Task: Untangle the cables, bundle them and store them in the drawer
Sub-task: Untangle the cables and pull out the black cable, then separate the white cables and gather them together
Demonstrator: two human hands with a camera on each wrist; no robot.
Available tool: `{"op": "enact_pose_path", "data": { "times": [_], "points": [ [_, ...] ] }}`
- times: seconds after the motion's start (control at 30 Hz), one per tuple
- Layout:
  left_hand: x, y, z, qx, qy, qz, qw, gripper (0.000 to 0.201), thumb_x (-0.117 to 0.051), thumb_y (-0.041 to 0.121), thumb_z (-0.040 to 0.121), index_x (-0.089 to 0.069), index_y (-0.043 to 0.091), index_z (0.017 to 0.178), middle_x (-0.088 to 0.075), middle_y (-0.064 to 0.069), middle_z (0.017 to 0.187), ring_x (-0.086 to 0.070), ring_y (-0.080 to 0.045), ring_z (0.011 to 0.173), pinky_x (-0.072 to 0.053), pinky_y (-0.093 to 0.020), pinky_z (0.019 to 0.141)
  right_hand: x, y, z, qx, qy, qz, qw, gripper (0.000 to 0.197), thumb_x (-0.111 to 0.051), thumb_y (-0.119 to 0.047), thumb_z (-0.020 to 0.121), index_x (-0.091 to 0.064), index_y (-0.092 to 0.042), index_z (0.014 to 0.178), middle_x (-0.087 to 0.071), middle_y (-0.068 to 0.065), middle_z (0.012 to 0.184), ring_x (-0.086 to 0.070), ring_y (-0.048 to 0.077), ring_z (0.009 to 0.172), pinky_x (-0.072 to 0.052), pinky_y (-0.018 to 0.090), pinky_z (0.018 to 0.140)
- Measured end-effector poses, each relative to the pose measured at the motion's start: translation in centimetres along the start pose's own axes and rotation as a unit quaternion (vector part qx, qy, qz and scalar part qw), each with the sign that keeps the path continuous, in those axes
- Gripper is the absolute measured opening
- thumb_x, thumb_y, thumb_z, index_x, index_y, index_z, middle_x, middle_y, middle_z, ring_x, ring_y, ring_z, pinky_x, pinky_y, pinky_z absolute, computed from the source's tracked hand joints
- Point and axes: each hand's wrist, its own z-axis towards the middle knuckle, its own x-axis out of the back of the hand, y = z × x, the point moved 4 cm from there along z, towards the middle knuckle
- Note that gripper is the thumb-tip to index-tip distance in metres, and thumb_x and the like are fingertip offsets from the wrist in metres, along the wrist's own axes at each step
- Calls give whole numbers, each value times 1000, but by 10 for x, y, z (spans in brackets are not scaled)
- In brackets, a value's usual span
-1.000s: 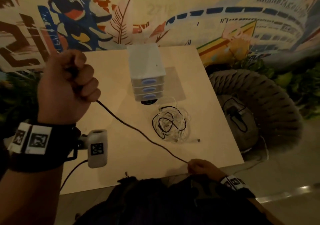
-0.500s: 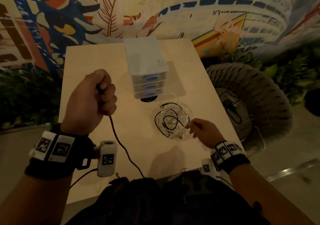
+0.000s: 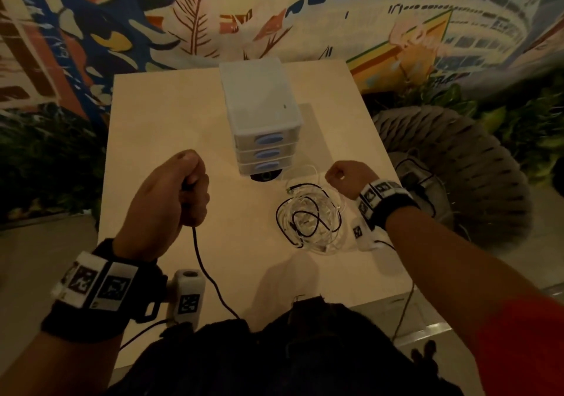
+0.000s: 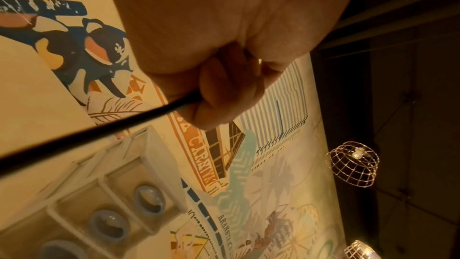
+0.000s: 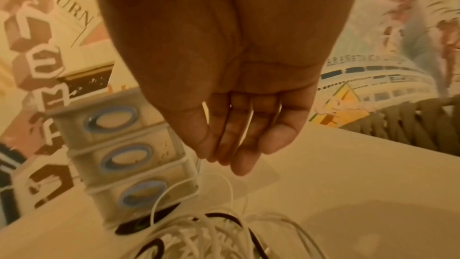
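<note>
My left hand (image 3: 192,194) is raised over the table's left half, and its fist (image 4: 224,90) grips a black cable (image 3: 207,276). The black cable (image 4: 99,133) hangs slack from the fist down toward my lap. A tangle of white and black cables (image 3: 308,215) lies on the table in front of a white three-drawer unit (image 3: 262,121) with blue handles, all drawers closed. My right hand (image 3: 341,179) hovers just past the tangle's far right edge. In the right wrist view its fingers (image 5: 239,145) hang relaxed above the tangle (image 5: 211,233), holding nothing, beside the drawers (image 5: 119,145).
The pale square table (image 3: 168,121) stands against a painted wall. A black round object (image 3: 265,177) sits at the drawer unit's foot. A grey woven chair (image 3: 457,176) with a black cable on its seat stands close to the table's right edge.
My right hand let go of the black cable's end at the table's front edge and moved forward over the tangle. My left hand came down toward the centre, and the cable went slack.
</note>
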Motion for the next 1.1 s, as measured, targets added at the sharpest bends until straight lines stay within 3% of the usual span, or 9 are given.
{"op": "enact_pose_path", "data": {
  "times": [0.2, 0.3, 0.47, 0.6, 0.73, 0.87, 0.97, 1.1],
  "points": [
    [0, -13, 4, 8, 40, 30, 999, 34, -33, 27, 100, -34, 21, 66, -27, 8, 54, -17, -8, 44, -18, -22, 42, -38, -11, 49, 24, -122, -112, 986, 31, -65, -37, 93, -63, -24, 120, -64, 8, 128, -61, 29, 113, -49, 34, 94],
    [-1, -17, 8, 11, 61, 30, 998, 32, -35, 29, 97, -33, 21, 66, -26, 8, 54, -17, -8, 44, -15, -24, 43, -44, -11, 56, 46, -120, -150, 980, 32, -63, -34, 94, -61, -19, 123, -63, 10, 129, -60, 31, 114, -51, 36, 92],
    [-11, -21, 14, 15, 80, 48, 996, 32, -38, 33, 95, -32, 19, 66, -25, 6, 54, -17, -10, 44, -15, -26, 44, -47, -6, 62, 63, -126, -165, 976, 41, -64, -42, 94, -59, -17, 127, -61, 9, 133, -58, 31, 120, -48, 37, 98],
    [-26, -19, 16, 10, 80, 71, 994, 35, -38, 35, 96, -29, 16, 68, -25, 5, 55, -17, -11, 46, -18, -24, 43, -45, -6, 61, 69, -137, -166, 974, 29, -62, -35, 95, -66, -14, 115, -65, 11, 121, -62, 32, 109, -52, 38, 93],
    [-33, -17, 13, -1, 83, 90, 992, 36, -38, 35, 96, -29, 15, 68, -25, 4, 57, -18, -12, 46, -19, -24, 44, -33, -6, 56, 79, -109, -65, 989, 16, -64, -35, 94, -67, -22, 102, -68, 6, 111, -62, 28, 106, -51, 36, 91],
    [-36, -15, 9, -14, 93, 115, 989, 39, -42, 43, 96, -36, 16, 70, -25, 2, 60, -19, -13, 47, -22, -25, 45, -1, -10, 34, 105, -21, 74, 991, 14, -68, -41, 92, -66, -28, 97, -71, -6, 94, -66, 17, 88, -52, 33, 82],
    [-43, -13, 9, -32, 83, 151, 984, 42, -45, 53, 94, -49, 13, 81, -29, 3, 59, -22, -14, 47, -25, -25, 46, 34, -23, 8, 157, 31, 140, 977, 12, -69, -41, 92, -66, -30, 97, -71, -13, 89, -63, 1, 77, -51, 23, 74],
    [-58, -11, 17, -58, 74, 228, 969, 34, -50, 52, 100, -60, 20, 100, -32, 8, 52, -25, -17, 45, -26, -30, 49, 70, -44, -23, 206, 73, 182, 959, 10, -71, -40, 90, -67, -33, 96, -70, -16, 88, -63, 1, 80, -48, 12, 70]
  ]
}}
